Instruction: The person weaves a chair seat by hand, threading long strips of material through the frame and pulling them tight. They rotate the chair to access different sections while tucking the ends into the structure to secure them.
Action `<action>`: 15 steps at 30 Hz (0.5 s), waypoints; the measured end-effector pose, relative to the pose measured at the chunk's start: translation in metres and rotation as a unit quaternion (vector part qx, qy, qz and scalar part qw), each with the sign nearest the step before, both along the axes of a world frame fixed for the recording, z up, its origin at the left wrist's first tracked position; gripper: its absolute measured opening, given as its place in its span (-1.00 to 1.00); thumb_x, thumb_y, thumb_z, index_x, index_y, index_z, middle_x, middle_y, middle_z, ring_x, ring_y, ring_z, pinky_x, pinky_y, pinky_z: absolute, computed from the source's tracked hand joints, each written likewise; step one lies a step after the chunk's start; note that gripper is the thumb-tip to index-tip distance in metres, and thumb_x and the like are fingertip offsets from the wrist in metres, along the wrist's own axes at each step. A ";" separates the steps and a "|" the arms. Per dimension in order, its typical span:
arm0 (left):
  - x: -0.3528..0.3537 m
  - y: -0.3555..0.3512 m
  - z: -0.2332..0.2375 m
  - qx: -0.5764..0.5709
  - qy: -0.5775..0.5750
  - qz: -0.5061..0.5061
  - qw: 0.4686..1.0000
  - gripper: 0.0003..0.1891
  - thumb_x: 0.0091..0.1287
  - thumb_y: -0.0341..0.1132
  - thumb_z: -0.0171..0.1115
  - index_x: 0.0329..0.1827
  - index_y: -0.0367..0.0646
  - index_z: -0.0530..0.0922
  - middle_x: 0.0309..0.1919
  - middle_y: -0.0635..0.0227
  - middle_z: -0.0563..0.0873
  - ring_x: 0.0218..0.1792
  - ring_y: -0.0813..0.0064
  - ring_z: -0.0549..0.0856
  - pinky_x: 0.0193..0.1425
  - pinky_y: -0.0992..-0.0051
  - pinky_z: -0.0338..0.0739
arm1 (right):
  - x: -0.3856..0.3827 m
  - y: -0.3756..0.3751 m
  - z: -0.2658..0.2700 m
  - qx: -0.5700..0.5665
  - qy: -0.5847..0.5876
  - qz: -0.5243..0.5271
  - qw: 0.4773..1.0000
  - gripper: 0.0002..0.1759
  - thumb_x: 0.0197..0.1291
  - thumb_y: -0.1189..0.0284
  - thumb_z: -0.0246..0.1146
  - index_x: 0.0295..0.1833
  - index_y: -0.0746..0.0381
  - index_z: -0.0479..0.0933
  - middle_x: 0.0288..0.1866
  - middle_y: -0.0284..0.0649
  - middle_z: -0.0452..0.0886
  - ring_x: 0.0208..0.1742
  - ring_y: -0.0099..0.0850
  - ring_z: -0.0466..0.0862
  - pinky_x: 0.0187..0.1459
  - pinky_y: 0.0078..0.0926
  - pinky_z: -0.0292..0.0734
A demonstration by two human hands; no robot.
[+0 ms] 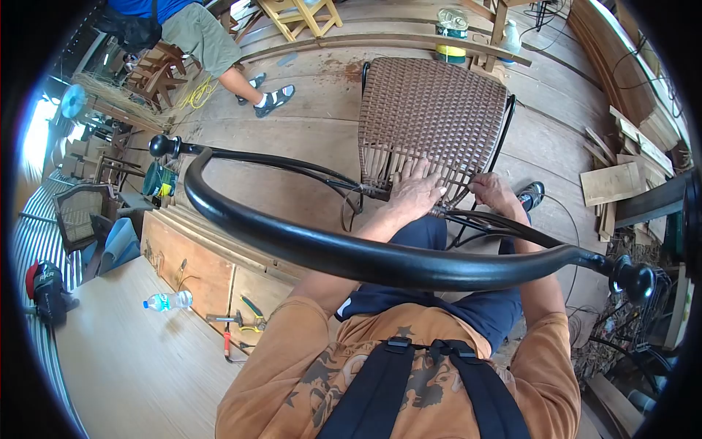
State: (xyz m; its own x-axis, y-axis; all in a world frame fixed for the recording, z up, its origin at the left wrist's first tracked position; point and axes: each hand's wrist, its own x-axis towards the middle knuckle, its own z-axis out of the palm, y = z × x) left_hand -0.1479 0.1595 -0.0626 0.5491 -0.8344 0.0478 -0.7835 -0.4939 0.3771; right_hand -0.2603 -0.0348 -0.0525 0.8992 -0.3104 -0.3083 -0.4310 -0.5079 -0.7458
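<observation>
A chair seat (435, 110) of brown woven strands sits on a black metal frame before me. Its far part is densely woven, while long strands run with gaps near the close edge. My left hand (418, 190) lies over these strands, fingers spread, pressing on the weave. At the seat's near right corner, my right hand (494, 193) is closed with its fingertips on a brown strand (461, 194). The chair's thick curved black rail (351, 252) crosses above both forearms, with a round knob at either end.
Left of me, a board surface (124, 336) bears a water bottle (168, 301), a hammer (225, 318) and pliers (253, 307). Another person's leg (241, 84) stands at the upper left. Wood offcuts (614, 183) lie at right; a can (451, 35) stands behind the seat.
</observation>
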 end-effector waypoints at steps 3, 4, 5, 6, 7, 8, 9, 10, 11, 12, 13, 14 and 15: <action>0.014 -0.004 -0.009 -0.091 -0.013 0.014 0.996 -0.72 0.24 -0.29 0.12 -0.01 -0.10 0.58 0.16 0.13 0.43 0.12 0.04 0.40 0.17 0.13 0.32 | -0.006 -0.002 -0.017 0.018 -0.032 -0.019 0.999 -0.76 0.17 0.38 0.16 -0.44 0.33 0.53 -0.69 -0.31 0.45 -0.57 -0.55 0.45 -0.48 -0.48 0.34; 0.012 -0.006 -0.005 -0.144 -0.070 0.003 0.987 -0.80 0.16 -0.43 0.15 -0.15 -0.16 0.62 -0.03 0.18 0.52 -0.06 0.11 0.48 0.07 0.22 0.40 | -0.008 0.004 -0.012 0.019 -0.040 -0.029 0.999 -0.75 0.18 0.38 0.15 -0.45 0.33 0.53 -0.69 -0.30 0.46 -0.57 -0.55 0.45 -0.48 -0.48 0.35; 0.010 -0.008 -0.002 -0.133 -0.055 0.001 0.989 -0.80 0.16 -0.42 0.15 -0.16 -0.16 0.62 -0.05 0.18 0.52 -0.06 0.11 0.49 0.07 0.23 0.40 | -0.009 0.004 -0.013 0.016 -0.027 -0.031 0.999 -0.75 0.18 0.35 0.15 -0.41 0.32 0.55 -0.67 -0.28 0.49 -0.57 -0.51 0.48 -0.45 -0.46 0.37; 0.007 -0.008 0.002 -0.123 -0.041 -0.001 0.992 -0.80 0.16 -0.42 0.15 -0.16 -0.16 0.62 -0.06 0.19 0.52 -0.07 0.11 0.49 0.07 0.23 0.40 | -0.009 0.004 -0.014 0.013 -0.013 -0.032 0.999 -0.74 0.17 0.32 0.15 -0.37 0.31 0.57 -0.66 -0.25 0.52 -0.56 -0.48 0.50 -0.42 -0.44 0.40; 0.007 -0.010 0.004 -0.113 -0.029 -0.003 0.993 -0.80 0.16 -0.42 0.15 -0.16 -0.16 0.63 -0.08 0.19 0.52 -0.07 0.12 0.49 0.07 0.23 0.40 | -0.007 0.003 -0.014 0.010 -0.003 -0.034 0.999 -0.73 0.16 0.29 0.15 -0.33 0.30 0.59 -0.64 -0.22 0.55 -0.56 -0.44 0.52 -0.40 -0.42 0.42; 0.006 -0.012 0.003 -0.104 -0.053 -0.017 0.993 -0.76 0.15 -0.39 0.17 -0.11 -0.14 0.61 -0.11 0.22 0.51 -0.07 0.14 0.48 0.07 0.27 0.40 | -0.005 0.001 -0.013 0.015 0.002 -0.034 0.999 -0.72 0.16 0.29 0.15 -0.33 0.30 0.59 -0.65 -0.23 0.55 -0.56 -0.45 0.52 -0.40 -0.42 0.42; -0.002 -0.013 0.003 -0.070 -0.042 0.006 0.997 -0.68 0.16 -0.30 0.18 0.00 -0.12 0.56 0.01 0.22 0.47 0.03 0.15 0.44 0.10 0.24 0.37 | -0.006 0.000 -0.014 0.022 0.009 -0.035 0.999 -0.72 0.15 0.29 0.15 -0.34 0.30 0.59 -0.65 -0.23 0.54 -0.56 -0.45 0.52 -0.40 -0.42 0.42; -0.011 -0.011 0.006 -0.039 -0.053 0.011 0.998 -0.64 0.18 -0.25 0.17 0.05 -0.12 0.52 0.09 0.21 0.42 0.09 0.15 0.39 0.13 0.20 0.35 | -0.006 -0.001 -0.011 0.027 0.018 -0.033 0.999 -0.72 0.15 0.28 0.15 -0.34 0.30 0.59 -0.65 -0.23 0.54 -0.56 -0.46 0.51 -0.41 -0.42 0.42; -0.015 -0.010 0.008 -0.008 -0.065 0.016 0.998 -0.59 0.20 -0.20 0.16 0.10 -0.12 0.49 0.17 0.21 0.38 0.16 0.15 0.35 0.15 0.16 0.33 | -0.006 -0.001 -0.007 0.025 0.016 -0.030 0.999 -0.73 0.15 0.29 0.15 -0.39 0.30 0.57 -0.67 -0.26 0.51 -0.58 -0.48 0.48 -0.44 -0.44 0.39; -0.016 -0.012 0.006 0.008 -0.064 0.018 0.998 -0.58 0.20 -0.19 0.15 0.11 -0.13 0.48 0.21 0.20 0.35 0.18 0.14 0.33 0.16 0.13 0.31 | -0.005 -0.002 -0.003 0.023 0.013 -0.026 0.999 -0.73 0.15 0.31 0.16 -0.44 0.30 0.54 -0.69 -0.29 0.47 -0.59 -0.51 0.45 -0.48 -0.46 0.35; -0.017 -0.012 0.003 0.026 -0.062 0.019 0.998 -0.57 0.21 -0.17 0.15 0.13 -0.13 0.47 0.24 0.20 0.32 0.20 0.14 0.31 0.16 0.11 0.30 | -0.005 -0.001 0.001 0.024 0.012 -0.023 0.999 -0.72 0.16 0.32 0.16 -0.48 0.31 0.52 -0.70 -0.32 0.44 -0.61 -0.54 0.42 -0.51 -0.47 0.32; -0.018 -0.011 0.001 0.044 -0.060 0.020 0.997 -0.55 0.21 -0.15 0.14 0.14 -0.13 0.46 0.28 0.19 0.29 0.23 0.13 0.30 0.17 0.08 0.29 | -0.003 0.001 0.002 0.028 0.001 -0.027 0.999 -0.70 0.14 0.31 0.17 -0.50 0.32 0.50 -0.70 -0.31 0.44 -0.61 -0.53 0.42 -0.51 -0.45 0.32; -0.016 -0.011 0.001 0.055 -0.063 0.015 0.996 -0.55 0.22 -0.14 0.14 0.15 -0.12 0.46 0.29 0.19 0.28 0.23 0.13 0.29 0.17 0.08 0.29 | 0.003 -0.001 -0.005 0.006 0.001 -0.014 1.000 -0.70 0.14 0.31 0.17 -0.49 0.32 0.50 -0.70 -0.30 0.44 -0.61 -0.53 0.43 -0.51 -0.45 0.33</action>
State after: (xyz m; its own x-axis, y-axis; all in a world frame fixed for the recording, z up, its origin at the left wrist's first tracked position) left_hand -0.1636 0.1489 -0.0612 0.5691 -0.8218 0.0277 -0.8055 -0.5504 0.2196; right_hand -0.2573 -0.0354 -0.0575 0.8898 -0.3320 -0.3131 -0.4460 -0.4873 -0.7508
